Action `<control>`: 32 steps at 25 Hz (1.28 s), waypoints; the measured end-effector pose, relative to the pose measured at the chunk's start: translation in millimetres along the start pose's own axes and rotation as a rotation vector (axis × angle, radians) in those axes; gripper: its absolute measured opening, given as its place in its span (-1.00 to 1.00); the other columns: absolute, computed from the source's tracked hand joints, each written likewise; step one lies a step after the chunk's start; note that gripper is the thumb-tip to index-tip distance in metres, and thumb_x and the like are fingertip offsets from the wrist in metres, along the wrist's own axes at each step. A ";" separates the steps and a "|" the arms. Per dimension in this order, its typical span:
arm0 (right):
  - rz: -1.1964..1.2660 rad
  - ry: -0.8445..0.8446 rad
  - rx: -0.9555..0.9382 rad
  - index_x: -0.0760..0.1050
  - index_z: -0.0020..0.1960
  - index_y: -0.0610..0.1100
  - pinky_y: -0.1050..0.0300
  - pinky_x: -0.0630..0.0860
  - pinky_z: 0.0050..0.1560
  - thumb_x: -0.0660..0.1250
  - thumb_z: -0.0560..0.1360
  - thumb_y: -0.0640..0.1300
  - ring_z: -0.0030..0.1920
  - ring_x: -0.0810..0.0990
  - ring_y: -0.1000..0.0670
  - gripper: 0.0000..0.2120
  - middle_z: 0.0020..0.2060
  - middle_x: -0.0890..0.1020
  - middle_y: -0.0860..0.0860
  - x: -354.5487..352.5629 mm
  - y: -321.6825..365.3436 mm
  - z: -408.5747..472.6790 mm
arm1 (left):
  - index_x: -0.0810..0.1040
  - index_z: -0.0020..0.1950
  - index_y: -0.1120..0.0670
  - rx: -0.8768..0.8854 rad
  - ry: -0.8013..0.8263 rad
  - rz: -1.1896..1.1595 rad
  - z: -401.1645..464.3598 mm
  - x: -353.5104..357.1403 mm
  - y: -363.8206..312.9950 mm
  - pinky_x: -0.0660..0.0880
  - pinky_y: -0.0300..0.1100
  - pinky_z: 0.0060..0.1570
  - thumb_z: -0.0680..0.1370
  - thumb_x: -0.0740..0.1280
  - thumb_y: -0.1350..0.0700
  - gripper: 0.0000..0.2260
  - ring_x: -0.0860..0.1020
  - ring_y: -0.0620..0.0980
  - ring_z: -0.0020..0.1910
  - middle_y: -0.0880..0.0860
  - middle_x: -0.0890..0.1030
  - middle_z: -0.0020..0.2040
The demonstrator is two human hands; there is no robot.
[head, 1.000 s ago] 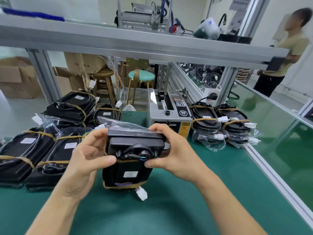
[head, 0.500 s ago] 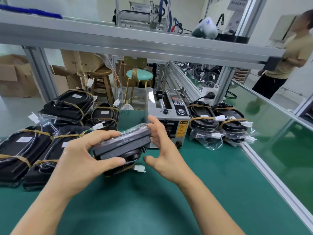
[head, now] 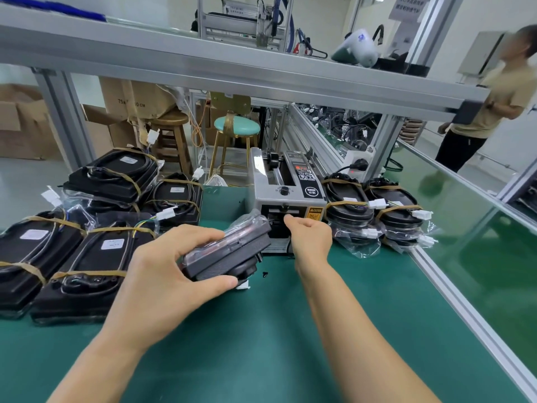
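My left hand [head: 162, 274] grips a black module in a clear plastic bag [head: 229, 251], tilted just above the green mat, a white connector [head: 243, 285] hanging under it. My right hand [head: 309, 235] reaches forward to the grey tape dispenser [head: 286, 187]. Its fingers are curled, and thumb and forefinger pinch the tape at the outlet slot. The tape itself is mostly hidden by the fingers.
Several banded black modules [head: 96, 257] are stacked on the left of the mat [head: 276, 344]. More bagged ones [head: 374, 210] lie right of the dispenser. An aluminium rail [head: 465, 309] borders the right side, with a frame beam overhead. A person [head: 488, 112] stands at the far right.
My right hand let go of the module and moved forward to the dispenser's outlet. My left hand turned the module flatter and lowered it toward the mat.
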State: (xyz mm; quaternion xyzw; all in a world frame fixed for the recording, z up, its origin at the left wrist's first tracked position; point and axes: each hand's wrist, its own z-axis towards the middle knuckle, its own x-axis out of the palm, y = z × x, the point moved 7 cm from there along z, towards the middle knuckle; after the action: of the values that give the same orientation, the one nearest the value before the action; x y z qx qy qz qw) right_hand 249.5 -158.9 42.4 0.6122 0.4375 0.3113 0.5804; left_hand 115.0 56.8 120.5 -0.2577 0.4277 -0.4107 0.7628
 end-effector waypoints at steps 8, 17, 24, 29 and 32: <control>0.253 0.023 0.235 0.53 -0.24 -0.09 0.19 0.31 -0.37 0.43 0.45 -0.19 -0.40 0.34 0.06 -0.88 -0.38 0.45 0.04 3.5 -0.5 -14.1 | 0.63 0.00 -0.11 -0.020 -0.015 0.007 -1.8 2.2 -2.4 0.35 -0.52 -0.04 0.16 0.54 -0.01 -0.58 0.57 -0.24 -0.02 -0.22 0.62 -0.04; 0.153 0.702 -0.222 0.64 -0.29 -0.07 0.22 0.30 0.26 0.41 0.46 -0.21 0.20 0.43 0.41 -0.84 0.30 0.50 0.13 1.6 52.4 -109.4 | 0.60 -0.01 -0.20 -0.071 -0.137 0.030 -3.2 6.6 -5.2 0.43 -0.35 0.00 0.16 0.51 -0.03 -0.59 0.56 -0.21 -0.04 -0.24 0.61 -0.07; 0.112 0.680 -0.217 0.65 -0.22 -0.15 0.26 0.29 0.26 0.41 0.45 -0.25 0.30 0.40 0.31 -0.91 0.33 0.46 0.11 7.7 47.2 -107.8 | 0.63 0.04 -0.08 -0.089 -0.144 0.051 -3.3 6.8 -5.7 0.43 -0.33 0.00 0.16 0.59 0.00 -0.54 0.57 -0.18 -0.03 -0.20 0.62 -0.06; 0.088 0.692 -0.233 0.66 -0.23 -0.12 0.29 0.30 0.23 0.43 0.45 -0.23 0.31 0.40 0.27 -0.91 0.32 0.44 0.15 10.3 48.4 -108.0 | 0.63 0.04 -0.08 -0.092 -0.164 0.055 -3.8 6.4 -6.5 0.44 -0.29 0.02 0.16 0.52 -0.03 -0.55 0.56 -0.19 -0.03 -0.22 0.61 -0.06; 0.078 0.671 -0.245 0.66 -0.22 -0.13 0.28 0.34 0.24 0.43 0.44 -0.24 0.29 0.43 0.24 -0.92 0.31 0.46 0.12 11.6 48.1 -106.0 | 0.63 0.04 -0.08 -0.091 -0.166 0.057 -4.7 7.3 -7.5 0.47 -0.23 0.03 0.16 0.51 -0.04 -0.55 0.56 -0.19 -0.02 -0.23 0.61 -0.05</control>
State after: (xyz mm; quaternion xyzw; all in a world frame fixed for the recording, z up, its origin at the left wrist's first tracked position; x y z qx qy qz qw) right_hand 168.6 -99.3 102.2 0.4179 0.5396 0.5671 0.4612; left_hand 110.0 46.5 120.5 -0.3131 0.3883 -0.3464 0.7945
